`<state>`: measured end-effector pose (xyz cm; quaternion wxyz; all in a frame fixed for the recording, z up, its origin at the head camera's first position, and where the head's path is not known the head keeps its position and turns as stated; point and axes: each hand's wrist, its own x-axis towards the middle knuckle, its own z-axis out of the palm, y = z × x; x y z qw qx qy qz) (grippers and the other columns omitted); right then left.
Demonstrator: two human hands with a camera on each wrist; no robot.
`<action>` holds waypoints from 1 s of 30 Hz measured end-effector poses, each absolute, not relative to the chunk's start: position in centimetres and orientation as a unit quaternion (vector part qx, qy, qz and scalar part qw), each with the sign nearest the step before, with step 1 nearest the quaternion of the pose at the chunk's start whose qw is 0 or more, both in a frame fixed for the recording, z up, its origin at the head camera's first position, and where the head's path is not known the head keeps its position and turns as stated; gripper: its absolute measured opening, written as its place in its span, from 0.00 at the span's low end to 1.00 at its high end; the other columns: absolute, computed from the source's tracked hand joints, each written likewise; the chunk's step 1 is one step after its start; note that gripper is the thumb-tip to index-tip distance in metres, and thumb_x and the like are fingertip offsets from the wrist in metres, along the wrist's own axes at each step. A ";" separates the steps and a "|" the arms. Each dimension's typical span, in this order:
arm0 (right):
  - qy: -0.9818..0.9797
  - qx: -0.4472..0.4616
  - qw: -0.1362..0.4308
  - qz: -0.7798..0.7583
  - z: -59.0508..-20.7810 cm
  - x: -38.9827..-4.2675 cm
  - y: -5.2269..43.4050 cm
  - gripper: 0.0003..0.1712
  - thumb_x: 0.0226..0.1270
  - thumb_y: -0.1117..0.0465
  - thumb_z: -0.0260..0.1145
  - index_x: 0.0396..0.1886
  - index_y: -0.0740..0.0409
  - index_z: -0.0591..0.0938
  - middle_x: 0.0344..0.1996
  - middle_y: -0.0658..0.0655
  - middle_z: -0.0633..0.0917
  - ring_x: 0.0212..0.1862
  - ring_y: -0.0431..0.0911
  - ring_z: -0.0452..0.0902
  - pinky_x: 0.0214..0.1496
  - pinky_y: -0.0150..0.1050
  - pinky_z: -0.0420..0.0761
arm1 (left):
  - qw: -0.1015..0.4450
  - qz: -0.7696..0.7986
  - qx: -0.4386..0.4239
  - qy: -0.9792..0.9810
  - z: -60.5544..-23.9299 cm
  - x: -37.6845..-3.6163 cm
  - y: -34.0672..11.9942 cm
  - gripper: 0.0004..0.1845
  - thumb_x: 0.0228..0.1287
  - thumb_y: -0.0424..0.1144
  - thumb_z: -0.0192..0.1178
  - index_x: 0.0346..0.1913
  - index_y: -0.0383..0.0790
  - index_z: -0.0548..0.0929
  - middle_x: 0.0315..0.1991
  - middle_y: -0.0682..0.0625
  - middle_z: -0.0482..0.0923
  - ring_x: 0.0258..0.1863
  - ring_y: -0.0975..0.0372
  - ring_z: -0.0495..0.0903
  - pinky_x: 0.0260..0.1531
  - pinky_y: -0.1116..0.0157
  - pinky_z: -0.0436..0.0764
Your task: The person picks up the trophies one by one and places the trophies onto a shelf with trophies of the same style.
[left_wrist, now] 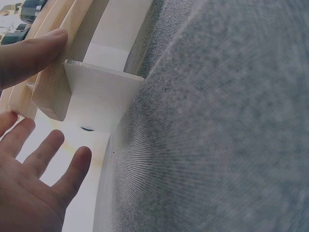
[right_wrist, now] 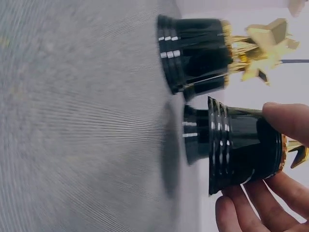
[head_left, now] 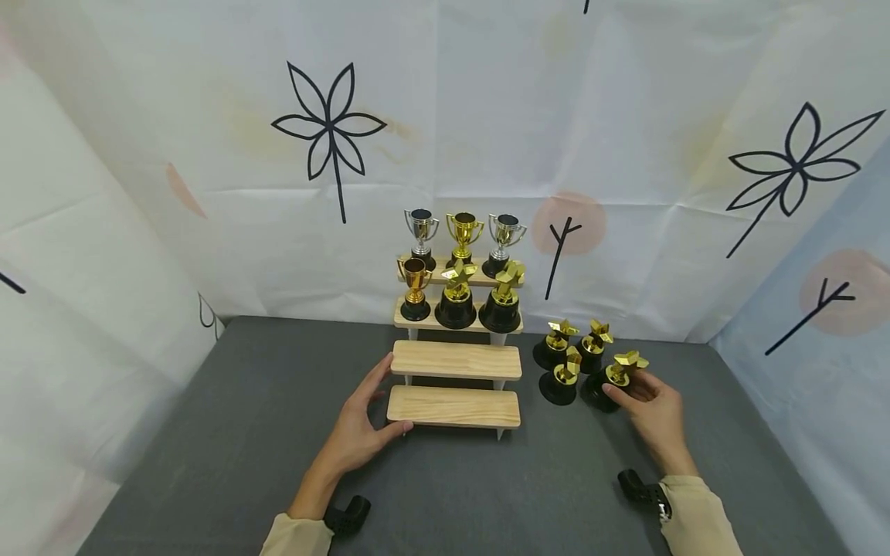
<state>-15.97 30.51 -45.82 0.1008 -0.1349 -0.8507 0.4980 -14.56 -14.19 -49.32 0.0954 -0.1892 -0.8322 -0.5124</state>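
Six trophies already sit on the stand (head_left: 455,360): three cups on the top step, one cup and two stars on the second. The two lower steps are bare. Four star trophies remain on the counter (head_left: 229,432), right of the stand, so roughly over half done by my read.

Head view: left hand (head_left: 358,428) braces the stand's left end, thumb on the bottom step's front edge, fingers straight along the side, not wrapped. Right hand (head_left: 650,409) is on the nearest star trophy (head_left: 615,378), fingers curling round its base; trophy looks to be at counter level. The other three stars (head_left: 566,355) cluster just beside it.

Left wrist view: thumb (left_wrist: 34,53) presses the step end, other fingers spread and free below. Stand mostly cropped; trophies are only slivers at the top left corner.

Right wrist view: fingers (right_wrist: 289,121) and thumb pinch the black base (right_wrist: 244,145). Its gold top is mostly cut off at the frame edge. Cannot tell whether the base is lifted or touching the counter. Neighbouring trophy (right_wrist: 203,53) blurred.
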 end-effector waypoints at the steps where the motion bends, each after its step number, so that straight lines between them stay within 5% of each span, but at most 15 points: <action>1: -0.849 -0.138 0.109 0.498 -45.5 -15.7 30.5 0.39 0.66 0.57 0.74 0.72 0.68 0.71 0.65 0.70 0.76 0.63 0.57 0.76 0.41 0.13 0.70 | 0.095 -0.512 -0.190 -0.832 -49.3 -14.6 -14.2 0.59 0.51 0.34 0.80 0.82 0.51 0.54 0.79 0.44 0.57 0.73 0.46 0.63 0.61 0.39 0.74; 6: -0.844 -0.133 0.146 0.499 -43.7 -14.3 30.1 0.38 0.66 0.57 0.75 0.72 0.63 0.73 0.65 0.66 0.77 0.51 0.32 0.76 0.44 0.15 0.74 | 0.097 -0.513 -0.192 -0.831 -49.3 -14.6 -14.1 0.58 0.52 0.35 0.80 0.82 0.50 0.55 0.78 0.43 0.57 0.73 0.45 0.63 0.61 0.38 0.73; 9: -0.842 -0.116 0.161 0.502 -42.6 -13.5 29.5 0.37 0.65 0.59 0.75 0.72 0.63 0.73 0.64 0.64 0.77 0.48 0.25 0.72 0.46 0.16 0.75 | 0.098 -0.516 -0.191 -0.829 -49.2 -14.6 -14.1 0.57 0.52 0.35 0.80 0.81 0.49 0.56 0.78 0.43 0.57 0.73 0.45 0.63 0.61 0.38 0.73; 16: -0.848 -0.033 0.190 0.494 -40.2 -12.3 26.9 0.30 0.63 0.62 0.77 0.64 0.63 0.80 0.54 0.53 0.82 0.50 0.29 0.76 0.50 0.18 0.75 | 0.100 -0.522 -0.192 -0.825 -49.2 -14.5 -14.1 0.56 0.52 0.34 0.80 0.81 0.48 0.57 0.78 0.42 0.57 0.73 0.44 0.62 0.61 0.37 0.72; 30: -0.821 0.097 0.169 0.537 -40.1 -13.0 20.1 0.23 0.59 0.67 0.78 0.54 0.66 0.84 0.50 0.60 0.84 0.51 0.39 0.79 0.56 0.23 0.77 | 0.096 -0.519 -0.187 -0.829 -49.3 -14.6 -14.1 0.57 0.52 0.34 0.80 0.81 0.49 0.56 0.78 0.43 0.57 0.73 0.45 0.62 0.62 0.37 0.72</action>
